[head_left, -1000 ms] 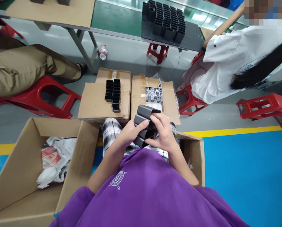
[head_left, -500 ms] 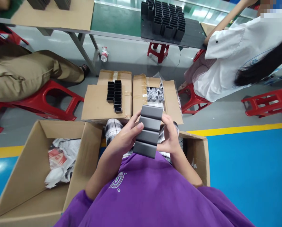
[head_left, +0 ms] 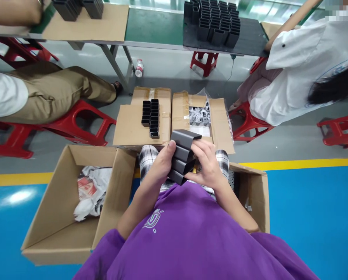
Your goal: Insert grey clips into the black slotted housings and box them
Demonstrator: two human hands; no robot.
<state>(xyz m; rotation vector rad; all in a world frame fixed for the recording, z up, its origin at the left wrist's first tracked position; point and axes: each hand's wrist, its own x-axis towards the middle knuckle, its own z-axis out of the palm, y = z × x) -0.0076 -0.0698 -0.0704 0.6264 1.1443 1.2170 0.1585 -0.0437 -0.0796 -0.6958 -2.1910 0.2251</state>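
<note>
Several black rectangular tubes (head_left: 182, 155), stacked one below another, are held between my two hands above my lap. My left hand (head_left: 163, 161) grips the stack's left side, its thumb on the upper part. On the right side, the fingers of my right hand (head_left: 204, 161) are bent round the tubes' ends. The stack is tilted and its open ends partly show. Beyond it, two uneven rows of black tubes (head_left: 154, 118) stand on a closed cardboard box (head_left: 127, 126). Beside that, an open box (head_left: 220, 124) contains plastic-wrapped pieces (head_left: 199, 116).
A big carton (head_left: 54, 198) with crumpled plastic lies left; another carton (head_left: 254, 194) is at my right. Ahead is a workbench (head_left: 153, 29) with black tubes (head_left: 219, 25). Seated people (head_left: 302, 66) are on both sides, on red stools (head_left: 89, 124).
The stack has turned in my hands, from its flat broad faces to a view with open ends showing. The whole scene has shifted right in the picture.
</note>
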